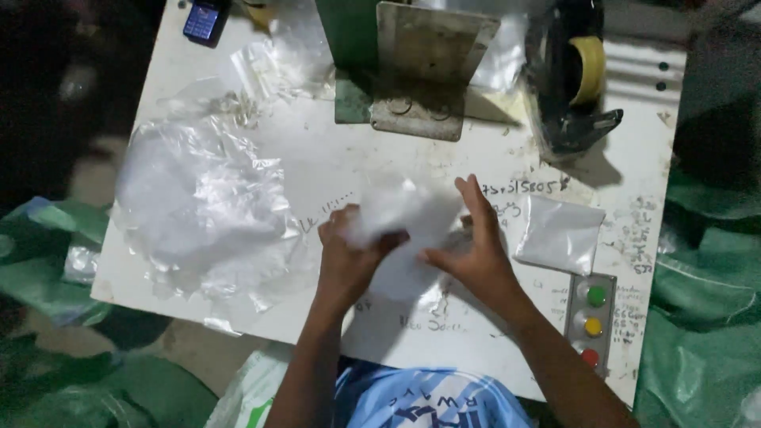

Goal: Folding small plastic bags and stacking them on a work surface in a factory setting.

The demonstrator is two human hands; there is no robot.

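Note:
My left hand [346,255] grips a crumpled clear plastic bag [400,208] holding something white, at the middle of the white table [333,166]. My right hand [476,246] rests beside it with fingers spread, thumb touching the bag's lower edge. A flat white packet [560,235] lies just right of my right hand. The part of the bag under my hands is hidden.
A heap of clear plastic bags [202,210] covers the table's left side. A green metal machine base [416,71] stands at the back, a black tape dispenser [575,79] back right, a phone [204,20] back left. A grey panel with green, yellow and red buttons [592,321] sits front right. Green sacks [705,317] surround the table.

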